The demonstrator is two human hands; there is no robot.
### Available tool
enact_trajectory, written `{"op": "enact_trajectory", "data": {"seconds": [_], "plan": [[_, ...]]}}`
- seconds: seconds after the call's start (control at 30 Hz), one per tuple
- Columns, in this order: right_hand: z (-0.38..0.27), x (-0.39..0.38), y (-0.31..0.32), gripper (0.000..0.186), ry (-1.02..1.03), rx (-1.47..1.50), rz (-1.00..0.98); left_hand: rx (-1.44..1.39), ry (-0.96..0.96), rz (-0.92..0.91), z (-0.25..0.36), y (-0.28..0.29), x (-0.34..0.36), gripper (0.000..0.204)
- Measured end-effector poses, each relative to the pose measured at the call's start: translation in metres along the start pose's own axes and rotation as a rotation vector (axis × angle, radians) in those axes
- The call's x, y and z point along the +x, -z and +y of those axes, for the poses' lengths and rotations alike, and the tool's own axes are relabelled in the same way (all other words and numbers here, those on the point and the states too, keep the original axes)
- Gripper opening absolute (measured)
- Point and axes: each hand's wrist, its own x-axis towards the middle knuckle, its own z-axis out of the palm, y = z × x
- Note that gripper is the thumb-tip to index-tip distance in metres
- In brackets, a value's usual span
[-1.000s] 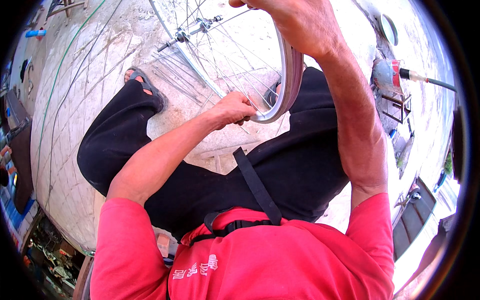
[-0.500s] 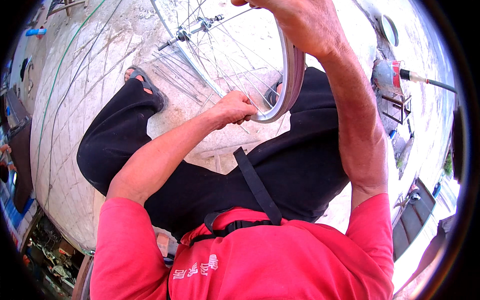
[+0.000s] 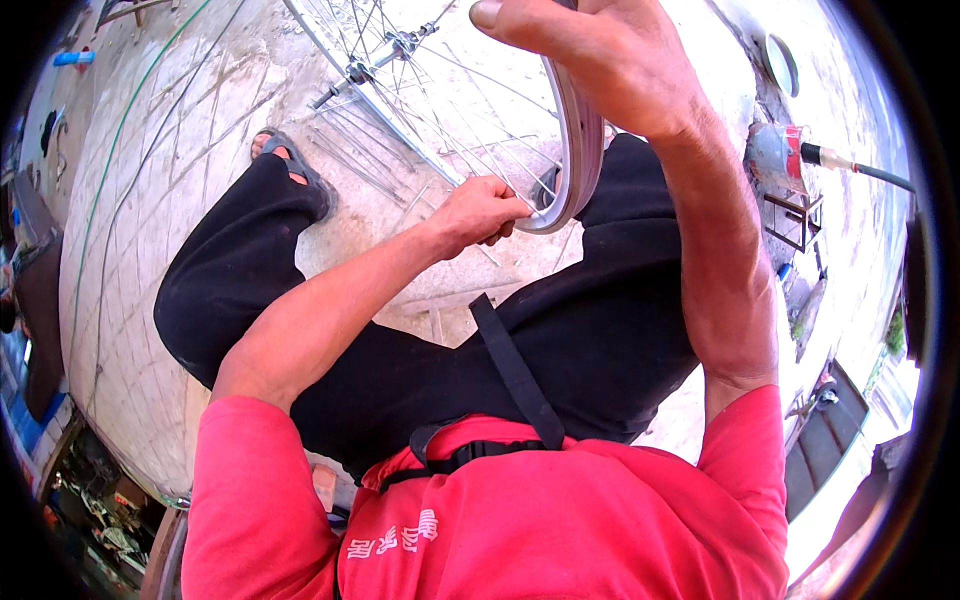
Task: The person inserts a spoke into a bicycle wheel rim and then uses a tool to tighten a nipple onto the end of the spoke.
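Observation:
A spoked bicycle wheel (image 3: 572,190) with a silver rim stands tilted between my knees, its upper part cut off by the picture's top edge. The hub and axle (image 3: 375,62) show at the upper left of it. My left hand (image 3: 482,212) is closed in a pinch at the rim's inner edge, on the lower end of a spoke. Higher up on the right, my right hand (image 3: 625,60) lies over the rim, thumb stretched toward the left. Its other fingers are mostly hidden. Several loose spokes (image 3: 355,165) lie on the ground beyond my left hand.
My black-trousered legs (image 3: 240,250) are spread either side of the wheel. A green hose (image 3: 135,100) crosses the ground at left. On the right are a red and grey drum (image 3: 777,157) with a black pipe, a small metal stand (image 3: 795,220) and a round basin (image 3: 779,63).
The wheel has tilted a little, its lower rim shifting slightly up. My left hand has moved slightly right along it. My right thumb, curled before, now stretches out.

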Motion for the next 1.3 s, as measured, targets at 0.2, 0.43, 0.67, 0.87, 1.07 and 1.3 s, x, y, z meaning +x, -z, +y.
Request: {"op": "enact_trajectory", "data": {"seconds": [0.2, 0.43, 0.67, 0.87, 1.07, 1.3], "plan": [[0.005, 0.012, -0.023, 0.056, 0.011, 0.031, 0.095, -0.056, -0.052, -0.017, 0.008, 0.005, 0.002, 0.020], [-0.013, -0.004, -0.009, 0.059, 0.022, 0.061, 0.056, -0.066, -0.082, -0.144, 0.025, -0.007, -0.022, 0.013], [-0.001, 0.003, -0.003, 0.070, 0.084, 0.152, 0.170, -0.083, -0.060, -0.233, 0.033, -0.031, -0.043, 0.022], [0.012, 0.004, 0.011, 0.073, 0.172, 0.127, 0.124, -0.116, -0.057, -0.296, 0.024, 0.008, -0.027, 0.020], [0.015, 0.004, 0.023, 0.067, 0.063, 0.146, 0.144, 0.021, 0.013, -0.276, 0.009, 0.032, -0.017, 0.015], [0.034, 0.008, 0.023, 0.054, 0.226, -0.015, 0.147, 0.120, 0.123, -0.110, -0.010, 0.006, -0.003, 0.021]]}}
